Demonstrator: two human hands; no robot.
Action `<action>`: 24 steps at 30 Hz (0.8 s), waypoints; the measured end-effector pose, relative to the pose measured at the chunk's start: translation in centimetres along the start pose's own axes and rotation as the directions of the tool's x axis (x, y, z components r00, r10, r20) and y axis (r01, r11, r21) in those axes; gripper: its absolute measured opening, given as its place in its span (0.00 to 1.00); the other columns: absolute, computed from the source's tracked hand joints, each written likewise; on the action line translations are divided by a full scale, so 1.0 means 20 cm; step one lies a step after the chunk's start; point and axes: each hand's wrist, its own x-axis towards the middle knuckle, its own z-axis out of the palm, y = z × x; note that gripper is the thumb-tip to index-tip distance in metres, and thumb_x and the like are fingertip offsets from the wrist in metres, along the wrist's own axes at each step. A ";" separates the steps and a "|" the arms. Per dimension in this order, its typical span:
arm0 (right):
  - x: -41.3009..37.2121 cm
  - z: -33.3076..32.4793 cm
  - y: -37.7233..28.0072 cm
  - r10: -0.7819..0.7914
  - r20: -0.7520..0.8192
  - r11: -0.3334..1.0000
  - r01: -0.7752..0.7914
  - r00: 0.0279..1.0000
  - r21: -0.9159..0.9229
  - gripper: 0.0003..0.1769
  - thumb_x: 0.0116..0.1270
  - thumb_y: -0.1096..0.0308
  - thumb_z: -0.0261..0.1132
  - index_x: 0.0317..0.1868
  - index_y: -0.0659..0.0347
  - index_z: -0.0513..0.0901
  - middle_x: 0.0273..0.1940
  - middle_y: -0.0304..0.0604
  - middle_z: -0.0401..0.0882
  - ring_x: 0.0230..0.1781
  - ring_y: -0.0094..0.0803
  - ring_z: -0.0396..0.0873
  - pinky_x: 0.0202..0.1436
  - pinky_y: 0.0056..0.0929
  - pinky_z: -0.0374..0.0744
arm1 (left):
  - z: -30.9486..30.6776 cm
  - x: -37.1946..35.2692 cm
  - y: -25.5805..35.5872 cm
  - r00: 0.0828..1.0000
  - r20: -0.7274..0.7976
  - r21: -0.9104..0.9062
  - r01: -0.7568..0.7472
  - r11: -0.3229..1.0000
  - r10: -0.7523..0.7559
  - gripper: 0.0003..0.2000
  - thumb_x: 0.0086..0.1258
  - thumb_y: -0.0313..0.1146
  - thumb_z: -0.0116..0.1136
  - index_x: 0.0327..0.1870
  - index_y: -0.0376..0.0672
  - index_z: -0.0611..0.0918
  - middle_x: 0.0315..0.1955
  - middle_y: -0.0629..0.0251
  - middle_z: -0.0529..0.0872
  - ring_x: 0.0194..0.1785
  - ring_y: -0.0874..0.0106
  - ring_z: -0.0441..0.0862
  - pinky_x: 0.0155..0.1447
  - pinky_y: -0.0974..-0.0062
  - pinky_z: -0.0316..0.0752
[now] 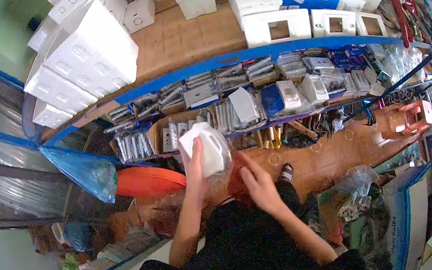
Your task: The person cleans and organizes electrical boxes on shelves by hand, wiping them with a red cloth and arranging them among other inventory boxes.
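Observation:
In front of the shelf my left hand (196, 157) is closed on a white plastic fitting (208, 148) with a rounded edge, its thumb lying across the near face. To the right of it, my right hand (261, 188) has its fingers drawn together at a blurred, dark red, cloth-like piece (238, 178). This red piece hangs close to the fitting's right side. Behind the fitting, packed switch plates (169, 135) stand in an open carton on the shelf.
White electrical boxes (277, 26) line the top shelf, with more stacked at left (90, 46). A blue shelf rail (207, 55) runs across. Below are an orange-red round item (151, 182) and a blue plastic bag (85, 172). A red stool (417, 117) stands farther along the tiled floor.

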 end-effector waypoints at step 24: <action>-0.11 -0.77 0.75 0.285 -0.363 0.917 -0.142 0.887 0.372 0.22 0.81 0.62 0.53 0.67 0.66 0.75 0.48 0.45 0.85 0.41 0.33 0.86 0.45 0.31 0.85 | -0.01 1.23 -0.94 0.934 -0.299 0.831 0.156 0.534 0.194 0.47 0.62 0.72 0.57 0.69 0.36 0.74 0.64 0.45 0.79 0.66 0.48 0.76 0.67 0.49 0.69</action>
